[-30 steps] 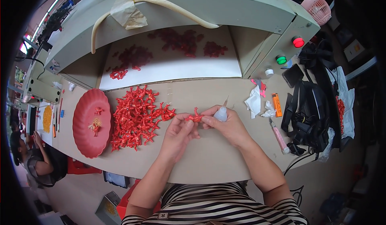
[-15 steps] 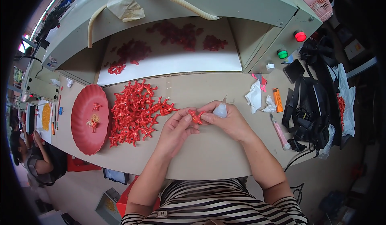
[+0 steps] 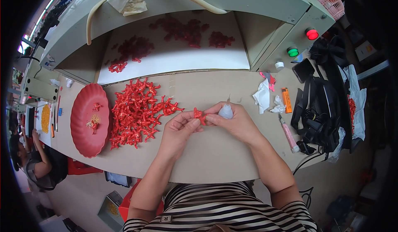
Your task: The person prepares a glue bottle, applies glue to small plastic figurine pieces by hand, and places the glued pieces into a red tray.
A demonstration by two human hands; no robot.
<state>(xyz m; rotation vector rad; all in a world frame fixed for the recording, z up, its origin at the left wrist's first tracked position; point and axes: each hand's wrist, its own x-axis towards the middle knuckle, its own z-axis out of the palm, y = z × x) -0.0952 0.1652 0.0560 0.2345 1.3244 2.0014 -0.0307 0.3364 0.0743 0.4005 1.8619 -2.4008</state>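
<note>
Between my two hands, over the middle of the table, is a small red plastic figure (image 3: 200,116). My left hand (image 3: 179,129) pinches it from the left with thumb and fingers. My right hand (image 3: 233,123) grips its right side with thumb and forefinger, and also holds a small translucent squeeze bottle (image 3: 226,111) with a thin needle tip pointing up. Just left of my left hand lies a big heap of similar red figures (image 3: 134,111). A pink scalloped dish (image 3: 78,126) beside the heap carries a few red figures and some pale yellow strands.
A grey-green hooded cabinet (image 3: 269,45) stands at the back, with more red figures (image 3: 182,32) on its white floor. At right are white tissues (image 3: 262,97), an orange lighter (image 3: 286,100), a pink-handled cutter (image 3: 289,136), a phone (image 3: 303,71) and a black bag (image 3: 319,111). A co-worker (image 3: 39,165) sits far left.
The red figure has been turned in my fingers and now stands more upright. My hands stay close together, with the bottle still in my right hand. The whole view has shifted slightly.
</note>
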